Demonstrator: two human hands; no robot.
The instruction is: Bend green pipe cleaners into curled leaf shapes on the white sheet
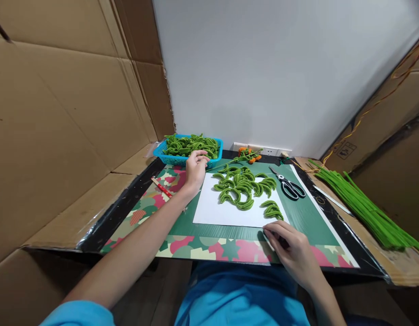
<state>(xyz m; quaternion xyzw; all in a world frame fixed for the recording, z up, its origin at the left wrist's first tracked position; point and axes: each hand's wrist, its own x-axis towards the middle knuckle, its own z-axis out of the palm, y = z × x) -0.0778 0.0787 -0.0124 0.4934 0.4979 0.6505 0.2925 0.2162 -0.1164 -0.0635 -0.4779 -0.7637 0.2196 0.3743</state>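
Note:
My left hand (pixel 196 171) is at the front rim of a blue plastic basket (pixel 173 160). Its fingers are bent together beside the bent green chenille stems (pixel 185 146) heaped inside, and what they hold, if anything, is hidden. On a white sheet of paper (pixel 209 210) lie many more curved green chenille pieces (pixel 238 183) in clusters. A smaller group of them (pixel 272 209) lies near the sheet's right front corner. Just in front of that group, my right hand (pixel 291 244) is closed in a pinch; anything between thumb and forefinger is too small to make out.
Black-handled scissors (pixel 289 185) rest right of the paper. Behind it lies an orange-flowered stem (pixel 250 155). A red stick-like item (pixel 161 187) lies at left. Long green chenille stems (pixel 369 208) are bundled at far right. Cardboard walls (pixel 77 90) stand at both sides.

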